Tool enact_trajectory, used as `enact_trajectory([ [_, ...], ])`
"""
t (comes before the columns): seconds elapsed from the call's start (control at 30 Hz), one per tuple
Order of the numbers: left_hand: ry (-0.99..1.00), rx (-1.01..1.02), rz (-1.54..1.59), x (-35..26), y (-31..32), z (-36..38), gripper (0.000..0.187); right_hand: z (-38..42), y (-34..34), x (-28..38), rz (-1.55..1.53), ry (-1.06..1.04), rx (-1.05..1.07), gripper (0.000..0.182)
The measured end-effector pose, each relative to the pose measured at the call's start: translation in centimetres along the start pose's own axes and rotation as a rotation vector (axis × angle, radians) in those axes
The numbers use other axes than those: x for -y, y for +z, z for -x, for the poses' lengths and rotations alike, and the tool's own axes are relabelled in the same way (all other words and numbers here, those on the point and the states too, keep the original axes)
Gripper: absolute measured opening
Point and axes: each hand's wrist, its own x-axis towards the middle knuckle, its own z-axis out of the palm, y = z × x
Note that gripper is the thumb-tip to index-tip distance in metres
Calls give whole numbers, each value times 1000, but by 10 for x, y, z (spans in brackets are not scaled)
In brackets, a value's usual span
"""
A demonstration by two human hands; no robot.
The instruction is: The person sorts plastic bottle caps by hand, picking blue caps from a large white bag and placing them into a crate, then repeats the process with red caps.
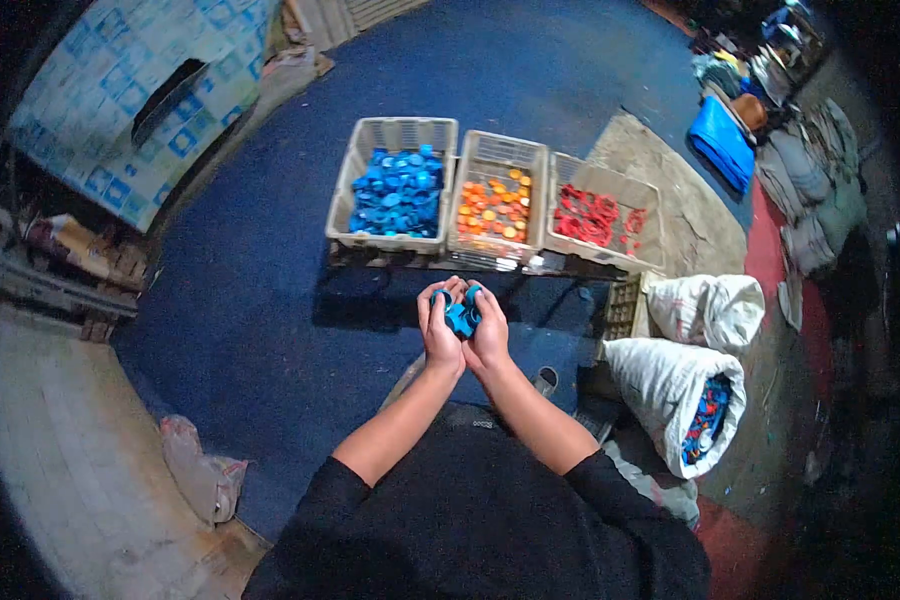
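Note:
My left hand (437,330) and my right hand (489,332) are cupped together in front of my body, touching at the palms' lower edges. Several blue plastic caps (460,318) rest in the hollow between them, with the fingers curled around. Just beyond the hands stand three crates in a row. Blue caps (400,190) fill much of the left crate (385,242). Orange caps (495,210) lie in the middle crate (500,148), and red ring-like pieces (585,215) in the right crate (648,195).
Two white sacks stand at my right; the nearer sack (660,390) gapes, showing mixed blue and red pieces (708,415). A clear plastic bag (202,465) lies at left on the floor. A patterned panel (120,110) stands at upper left, a blue bundle (722,145) at upper right.

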Motion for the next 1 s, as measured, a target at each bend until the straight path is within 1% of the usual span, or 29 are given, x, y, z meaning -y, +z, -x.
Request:
enact_trajectory([
  [0.07,36,-40,-9,-29,-31,-12,22,-3,21,-37,-162,125,9,31],
  [0.1,41,-80,-23,-46,-43,-16,25,-2,36,-52,-221,171,20,36],
  [0.17,54,-111,-34,-70,-61,-26,27,3,56,-71,-219,223,55,37],
  [0.23,52,-138,-32,-82,-71,-37,29,-2,66,-85,-199,239,85,39],
  [0.33,40,-190,-15,-85,-84,-56,32,-13,83,-94,-93,211,57,40],
  [0.37,34,-181,-5,-80,-92,-66,33,-21,83,-97,-88,203,50,39],
  [0.47,-37,-214,62,-76,-97,-92,34,-41,95,-95,-155,273,36,37],
  [0.57,-50,-219,71,-69,-98,-132,35,-83,103,-106,-112,300,-24,36],
  [0.67,9,-270,16,-71,-85,-178,29,-152,94,-131,-98,280,-26,31],
  [0.7,16,-275,6,-74,-81,-196,29,-163,109,-127,-69,234,-53,27],
  [0.8,-22,-319,-39,-74,-66,-245,36,-206,142,-112,-15,255,-28,21],
  [0.83,-37,-322,-10,-75,-58,-261,37,-223,148,-108,25,299,42,23],
  [0.93,-128,-375,96,-83,-32,-303,38,-261,180,-93,-81,354,-51,28],
  [1.0,-134,-402,154,-86,-24,-331,48,-287,194,-87,-66,361,-29,32],
])
